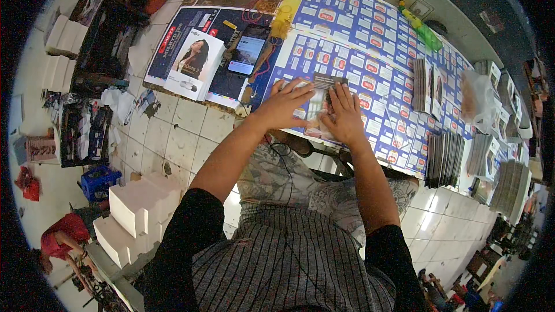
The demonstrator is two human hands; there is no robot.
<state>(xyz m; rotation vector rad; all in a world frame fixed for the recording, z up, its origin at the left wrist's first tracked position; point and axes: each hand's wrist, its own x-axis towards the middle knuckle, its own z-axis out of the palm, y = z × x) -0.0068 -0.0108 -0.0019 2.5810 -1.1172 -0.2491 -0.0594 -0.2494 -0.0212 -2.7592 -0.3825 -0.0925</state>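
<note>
My left hand (287, 104) lies on the left side of a small printed card piece (330, 80), its fingers spread. On the right side of that piece my right hand (345, 117) rests flat, fingers stretched away from me. The piece has a dark far edge and a lighter, glossy middle; my hands cover much of it, so I cannot tell whether it is a folded carton or a flat one. Beneath it are large blue printed sheets (370, 49) with rows of red and white labels, covering the table.
Left on the table are a stack of white printed sheets (201, 72), a phone (250, 52) and red wires. To the right stand stacked flat cartons (443, 159), a plastic bag (480, 95) and a green bottle (429, 37). White stacks (136, 205) and a person in red (65, 234) are lower left.
</note>
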